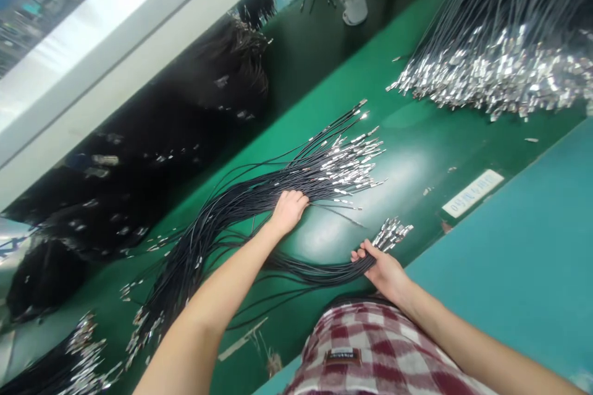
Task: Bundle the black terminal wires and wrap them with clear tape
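My right hand [380, 268] is closed round a thin bundle of black cables [319, 273], just behind their silver metal ends [393, 233], which fan out past the fingers. Up and to the left, my left hand [290, 210] lies on the near edge of a larger pile of black cables [241, 194]. Its fingers are curled in against the strands, and the fingertips are partly hidden. The pile's silver tips [352, 163] spread to the right on the green table [407, 154]. The cables bend down to the lower left, partly behind my left forearm.
A big heap of cables with silver ends [504, 74] fills the upper right. More dark cable bundles [208, 74] lie in shadow under a white beam [139, 24]. A labelled strip [472, 193] is stuck near the table's front edge. Another bundle [83, 352] lies lower left.
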### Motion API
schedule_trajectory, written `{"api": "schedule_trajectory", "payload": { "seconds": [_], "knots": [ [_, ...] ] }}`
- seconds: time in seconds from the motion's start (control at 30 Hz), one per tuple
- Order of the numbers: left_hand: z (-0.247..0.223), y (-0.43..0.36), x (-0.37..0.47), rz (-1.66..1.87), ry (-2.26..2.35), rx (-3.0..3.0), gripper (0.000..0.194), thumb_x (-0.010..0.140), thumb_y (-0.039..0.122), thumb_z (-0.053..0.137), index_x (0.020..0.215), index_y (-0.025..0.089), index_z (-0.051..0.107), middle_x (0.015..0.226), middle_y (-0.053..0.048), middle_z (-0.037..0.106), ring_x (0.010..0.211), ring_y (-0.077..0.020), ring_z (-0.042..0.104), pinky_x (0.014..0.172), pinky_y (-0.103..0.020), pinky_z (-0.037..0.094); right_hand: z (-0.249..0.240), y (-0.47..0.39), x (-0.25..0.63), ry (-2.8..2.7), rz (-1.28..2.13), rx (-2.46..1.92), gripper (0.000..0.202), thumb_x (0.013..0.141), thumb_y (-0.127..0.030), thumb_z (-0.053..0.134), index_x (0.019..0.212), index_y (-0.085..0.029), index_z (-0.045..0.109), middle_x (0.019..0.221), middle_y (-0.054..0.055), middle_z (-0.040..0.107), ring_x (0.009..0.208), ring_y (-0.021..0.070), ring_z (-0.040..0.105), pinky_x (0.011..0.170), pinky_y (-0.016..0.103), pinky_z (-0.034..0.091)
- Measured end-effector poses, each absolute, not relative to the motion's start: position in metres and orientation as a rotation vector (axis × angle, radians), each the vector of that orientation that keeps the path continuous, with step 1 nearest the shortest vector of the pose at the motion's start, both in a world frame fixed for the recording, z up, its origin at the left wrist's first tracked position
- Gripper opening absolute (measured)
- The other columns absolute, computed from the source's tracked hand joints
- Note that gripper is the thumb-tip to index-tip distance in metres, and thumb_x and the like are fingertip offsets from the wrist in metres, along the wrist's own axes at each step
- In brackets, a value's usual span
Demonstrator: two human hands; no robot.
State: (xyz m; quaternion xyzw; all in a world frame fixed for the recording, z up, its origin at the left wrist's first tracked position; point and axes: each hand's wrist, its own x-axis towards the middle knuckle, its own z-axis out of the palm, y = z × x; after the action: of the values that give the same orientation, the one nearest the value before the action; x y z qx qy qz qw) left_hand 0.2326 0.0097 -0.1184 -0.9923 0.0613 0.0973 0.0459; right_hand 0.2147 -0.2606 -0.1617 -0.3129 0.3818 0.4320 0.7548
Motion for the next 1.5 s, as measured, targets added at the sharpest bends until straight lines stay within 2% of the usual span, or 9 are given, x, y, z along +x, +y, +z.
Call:
{"api": "schedule_trajectory", "payload": {
  "seconds": [0.17, 0.37, 0.5, 0.73, 0.83, 0.97, 1.1, 1.27, 1.5],
  "knots": [
    [-0.126, -0.004, 0.251, 0.215, -0.075, -3.006, 0.022, 0.100, 0.028, 0.043, 0.112, 0.017, 0.058, 0.102, -0.011, 0.062, 0.097, -0.0258, 0.055, 0.081, -0.037, 0.036, -0.157, -0.260, 0.217, 0.843, 0.932, -0.681, 0.034, 0.097, -0.020, 0.055, 0.065, -0.013, 0.063, 0.058, 0.002, 0.053, 0.065, 0.0164, 0.062, 0.063, 0.026, 0.055],
    [-0.119, -0.002, 0.268, 0.238, -0.151, -3.032, 0.017, 0.098, 0.022, 0.044, 0.096, 0.017, 0.060, 0.104, -0.010, 0.063, 0.093, -0.0231, 0.059, 0.082, -0.035, 0.040, -0.164, -0.261, 0.216, 0.812, 0.942, -0.674, 0.025, 0.083, -0.025, 0.077, 0.064, -0.015, 0.064, 0.060, 0.001, 0.055, 0.068, 0.0170, 0.061, 0.064, 0.026, 0.054],
    [-0.093, -0.002, 0.255, 0.089, -0.036, -3.071, 0.021, 0.101, 0.025, 0.038, 0.102, 0.018, 0.057, 0.109, -0.012, 0.064, 0.104, -0.0262, 0.057, 0.090, -0.041, 0.039, -0.171, -0.262, 0.214, 0.738, 0.921, -0.657, 0.024, 0.072, -0.034, 0.086, 0.081, -0.018, 0.073, 0.063, 0.000, 0.058, 0.072, 0.0177, 0.061, 0.068, 0.027, 0.054],
    [-0.086, -0.111, 0.170, 0.864, -0.265, -3.296, 0.026, 0.102, 0.024, 0.028, 0.112, 0.018, 0.051, 0.088, -0.009, 0.070, 0.076, -0.0221, 0.065, 0.065, -0.031, 0.042, -0.156, -0.264, 0.213, 0.416, 0.890, -0.684, 0.054, 0.065, -0.053, 0.087, 0.110, -0.027, 0.071, 0.112, 0.003, 0.069, 0.104, 0.0215, 0.060, 0.088, 0.032, 0.049],
    [-0.104, -0.161, 0.138, 1.085, -0.410, -3.321, 0.029, 0.099, 0.018, 0.030, 0.122, 0.016, 0.049, 0.093, -0.011, 0.071, 0.079, -0.0227, 0.067, 0.067, -0.032, 0.045, -0.154, -0.266, 0.208, 0.457, 0.888, -0.733, 0.051, 0.060, -0.054, 0.090, 0.096, -0.023, 0.071, 0.085, 0.002, 0.069, 0.090, 0.0213, 0.061, 0.081, 0.032, 0.049],
    [-0.114, -0.143, 0.147, 0.703, -0.130, -3.356, 0.028, 0.100, 0.030, 0.036, 0.096, 0.018, 0.061, 0.098, -0.012, 0.067, 0.096, -0.0264, 0.062, 0.082, -0.038, 0.047, -0.164, -0.263, 0.205, 0.630, 0.856, -0.666, 0.044, 0.052, -0.043, 0.096, 0.069, -0.018, 0.063, 0.056, -0.006, 0.046, 0.064, 0.0144, 0.051, 0.068, 0.029, 0.049],
    [-0.109, -0.048, 0.197, 0.154, -0.542, -3.184, 0.016, 0.097, 0.025, 0.046, 0.101, 0.015, 0.059, 0.107, -0.014, 0.062, 0.102, -0.0259, 0.056, 0.088, -0.039, 0.047, -0.166, -0.257, 0.210, 0.650, 0.853, -0.633, 0.033, 0.069, -0.035, 0.089, 0.069, -0.018, 0.061, 0.054, -0.007, 0.036, 0.054, 0.0117, 0.040, 0.065, 0.029, 0.049],
    [-0.102, 0.027, 0.229, 0.339, -0.513, -3.059, 0.005, 0.089, 0.014, 0.056, 0.093, 0.016, 0.058, 0.101, -0.011, 0.061, 0.100, -0.0242, 0.057, 0.088, -0.036, 0.047, -0.159, -0.255, 0.215, 0.716, 0.897, -0.608, 0.029, 0.074, -0.029, 0.085, 0.068, -0.017, 0.060, 0.054, -0.005, 0.039, 0.057, 0.0131, 0.044, 0.065, 0.029, 0.050],
    [-0.070, 0.037, 0.201, 0.113, -0.333, -3.347, 0.007, 0.088, 0.021, 0.054, 0.081, 0.020, 0.054, 0.084, -0.005, 0.061, 0.084, -0.0203, 0.059, 0.078, -0.033, 0.049, -0.162, -0.256, 0.216, 0.749, 0.882, -0.587, 0.027, 0.077, -0.029, 0.083, 0.069, -0.019, 0.059, 0.053, -0.006, 0.039, 0.056, 0.0132, 0.044, 0.064, 0.030, 0.050]
  ]
}}
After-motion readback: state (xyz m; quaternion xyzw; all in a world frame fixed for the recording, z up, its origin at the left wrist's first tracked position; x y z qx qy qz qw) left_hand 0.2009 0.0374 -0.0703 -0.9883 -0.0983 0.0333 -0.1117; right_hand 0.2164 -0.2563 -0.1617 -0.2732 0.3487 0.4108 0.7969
